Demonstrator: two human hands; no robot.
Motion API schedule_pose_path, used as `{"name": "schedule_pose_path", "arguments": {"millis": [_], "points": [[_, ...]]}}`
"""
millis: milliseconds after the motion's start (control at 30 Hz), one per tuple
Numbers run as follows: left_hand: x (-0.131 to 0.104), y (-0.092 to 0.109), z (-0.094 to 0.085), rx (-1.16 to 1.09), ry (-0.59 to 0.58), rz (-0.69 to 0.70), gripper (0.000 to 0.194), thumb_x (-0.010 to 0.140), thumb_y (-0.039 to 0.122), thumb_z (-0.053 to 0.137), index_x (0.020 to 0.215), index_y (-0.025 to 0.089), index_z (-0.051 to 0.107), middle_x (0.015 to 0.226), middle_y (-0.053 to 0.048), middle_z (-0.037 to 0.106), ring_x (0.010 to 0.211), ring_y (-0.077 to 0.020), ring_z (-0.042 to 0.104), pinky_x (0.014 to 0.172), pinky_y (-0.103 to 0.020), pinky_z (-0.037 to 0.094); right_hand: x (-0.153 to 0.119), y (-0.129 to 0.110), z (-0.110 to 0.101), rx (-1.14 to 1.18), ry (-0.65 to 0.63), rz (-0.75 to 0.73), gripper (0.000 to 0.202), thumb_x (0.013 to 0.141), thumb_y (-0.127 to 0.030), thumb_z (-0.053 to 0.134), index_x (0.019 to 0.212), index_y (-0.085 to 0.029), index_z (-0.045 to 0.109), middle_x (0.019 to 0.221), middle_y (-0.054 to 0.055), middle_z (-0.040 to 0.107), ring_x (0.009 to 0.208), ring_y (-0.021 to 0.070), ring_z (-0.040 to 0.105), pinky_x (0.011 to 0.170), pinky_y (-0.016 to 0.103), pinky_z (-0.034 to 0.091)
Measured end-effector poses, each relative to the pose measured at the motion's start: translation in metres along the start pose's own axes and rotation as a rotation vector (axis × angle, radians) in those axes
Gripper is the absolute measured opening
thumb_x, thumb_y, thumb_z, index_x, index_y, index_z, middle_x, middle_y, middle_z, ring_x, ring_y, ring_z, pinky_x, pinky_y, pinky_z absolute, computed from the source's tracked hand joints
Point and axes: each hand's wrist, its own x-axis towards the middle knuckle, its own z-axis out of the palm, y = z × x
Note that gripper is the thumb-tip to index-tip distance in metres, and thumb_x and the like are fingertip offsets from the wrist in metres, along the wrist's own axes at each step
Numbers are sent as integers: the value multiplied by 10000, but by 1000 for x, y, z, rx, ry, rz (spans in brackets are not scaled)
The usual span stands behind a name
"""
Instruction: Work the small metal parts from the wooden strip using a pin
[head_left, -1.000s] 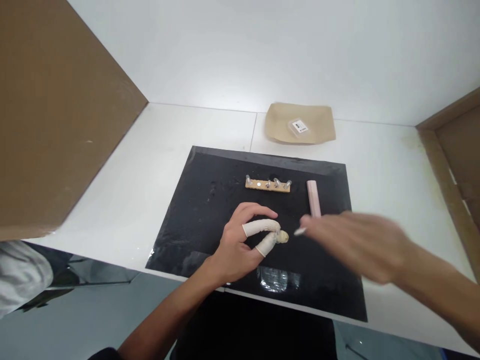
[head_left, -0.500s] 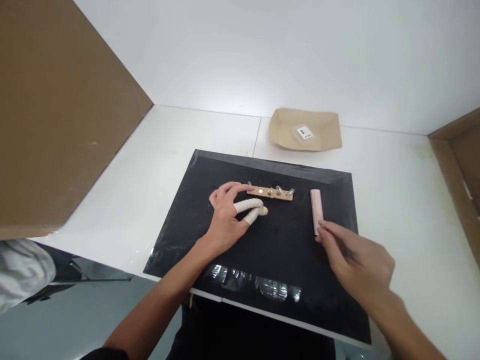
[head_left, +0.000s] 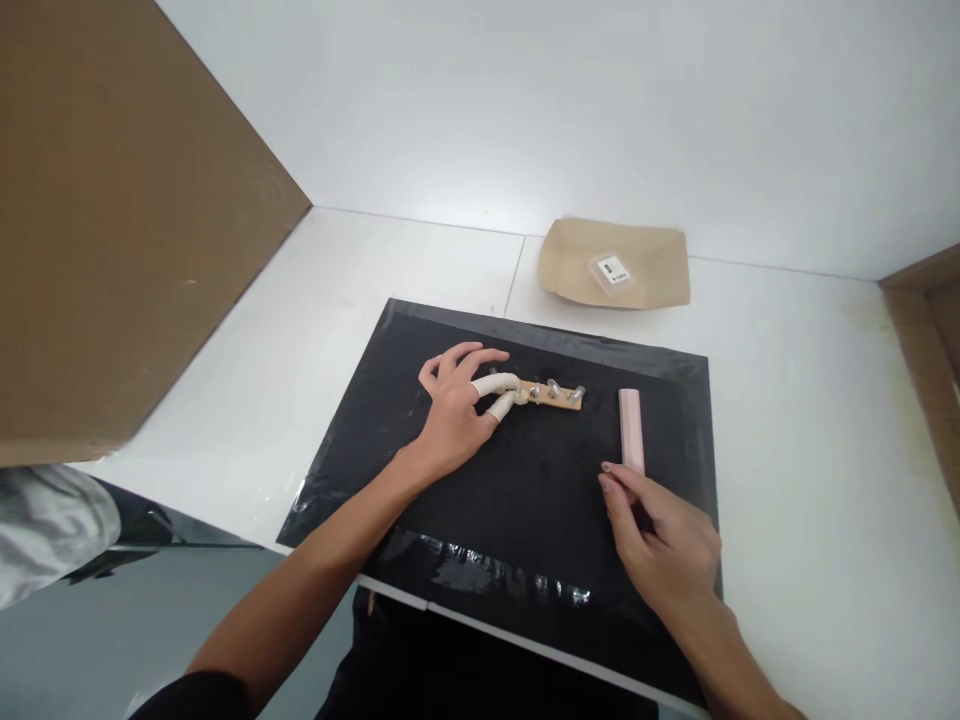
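My left hand (head_left: pixel 455 412), with white finger cots on its thumb and index finger, pinches a small pale-yellow lump (head_left: pixel 520 395). That pinch is at the left part of a narrow tan strip (head_left: pixel 551 397), partly covering it. Several shiny, clear-and-silver pieces (head_left: pixel 553 388) stand along the strip. My right hand (head_left: pixel 666 535) has thumb and index finger pressed together; whatever they pinch is too small to name. Just beyond those fingertips lies a pale pink bar (head_left: pixel 631 425), its near end hidden behind my hand.
A black mat (head_left: pixel 480 510) lies under both hands on the white table (head_left: pixel 337 275). At the back stands a brown paper tray (head_left: pixel 566 265) holding a small clear case (head_left: pixel 612 270) with a white label. Brown panels (head_left: pixel 135 240) border the left and right sides.
My left hand has brought the pale-yellow lump up and back onto the tan strip. My right hand has moved left, its fingertips coming off the pink bar.
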Motion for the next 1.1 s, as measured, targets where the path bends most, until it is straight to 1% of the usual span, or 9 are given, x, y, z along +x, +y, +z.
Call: {"name": "schedule_pose_path", "arguments": {"millis": [233, 433, 567, 833, 933, 1033, 1100], "points": [[4, -4, 6, 2, -42, -9, 138, 917, 176, 722, 999, 278, 767, 1312, -45, 727, 1353, -329, 524, 1097, -590, 234, -6, -3, 4, 28, -16, -51, 100, 990, -175, 652, 1025, -156, 743, 803, 26, 793, 625, 160, 763, 666, 228, 637], [6, -5, 4, 51, -93, -18, 146, 940, 246, 717, 1075, 285, 758, 1351, -56, 711, 1381, -316, 509, 1123, -564, 221, -12, 1, 6, 34, -10, -53, 109, 1012, -195, 637, 1053, -162, 733, 829, 21, 795, 681, 135, 769, 723, 205, 627], [6, -5, 2, 59, -101, -23, 200, 940, 269, 719, 1139, 282, 735, 1372, -60, 696, 1392, -316, 503, 1125, -545, 237, -13, 2, 7, 53, -33, -76, 111, 1015, -191, 639, 1059, -142, 728, 821, 27, 788, 684, 121, 762, 739, 187, 612], [5, -3, 2, 30, -91, -44, 325, 928, 231, 728, 1244, 262, 659, 1393, -74, 678, 1402, -311, 492, 1129, -522, 244, -9, 2, 9, 80, -60, -73, 130, 1027, -200, 616, 1048, -135, 727, 798, 27, 777, 650, 120, 747, 714, 191, 602], [6, -2, -5, 23, -149, -53, 441, 899, 255, 773, 1310, 270, 613, 1467, -88, 622, 1433, -324, 448, 1140, -534, 244, -10, 3, 10, 89, -49, -79, 115, 1016, -187, 630, 1055, -135, 726, 809, 29, 778, 662, 121, 749, 726, 193, 602], [7, 2, -18, 7, -230, -59, 589, 863, 351, 828, 1382, 293, 557, 1556, -100, 532, 1475, -345, 379, 1165, -556, 239, -11, 4, 11, 108, -27, -86, 101, 996, -159, 653, 1072, -142, 718, 806, 20, 771, 657, 115, 739, 723, 198, 597], [7, 6, -26, -5, -248, -68, 626, 861, 419, 825, 1405, 309, 535, 1587, -98, 493, 1489, -348, 353, 1182, -563, 238, -12, 4, 11, 141, -20, -91, 113, 982, -133, 661, 1083, -147, 708, 794, 12, 760, 634, 106, 719, 688, 200, 585]]}}
